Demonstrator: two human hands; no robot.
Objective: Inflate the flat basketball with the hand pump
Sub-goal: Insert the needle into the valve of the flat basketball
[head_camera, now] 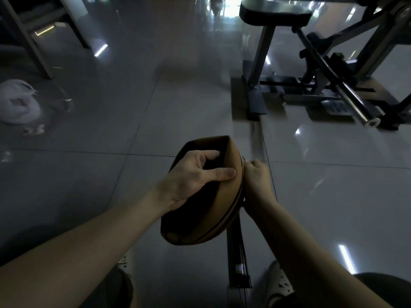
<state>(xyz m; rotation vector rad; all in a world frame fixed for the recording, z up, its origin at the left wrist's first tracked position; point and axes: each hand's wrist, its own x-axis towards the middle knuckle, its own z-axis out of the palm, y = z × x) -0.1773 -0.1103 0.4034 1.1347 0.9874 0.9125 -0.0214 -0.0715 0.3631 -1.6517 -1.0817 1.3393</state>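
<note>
Now your left hand (191, 174) has its grip clamped on the flat, caved-in orange-brown basketball (224, 196), thumb lying across the near fold and fingers hooked into the dark hollow of the collapsed side. You're holding the ball up in the air over the glossy grey tiled floor (111, 134), roughly centre of view, its long edge standing nearly upright. Your right hand (258, 181) is pressed against the ball's right flank, fingers curled tight in a closed pinch on a thin metal needle (244, 158) whose tip pokes out just above the knuckles, right at the ball's seam (whether it's actually in the valve, I can't tell from here). Below the ball, a slim dark hand pump (236, 252) stands upright on the floor between your feet, with a thin hose alongside it. A light-coloured shoe (278, 283) sits just right of the pump's base. Off to the far left, a white plastic bag (19, 101) lies on the tiles. Upper right, a black padded weight bench with steel frame (275, 12) stands well apart from you.
</note>
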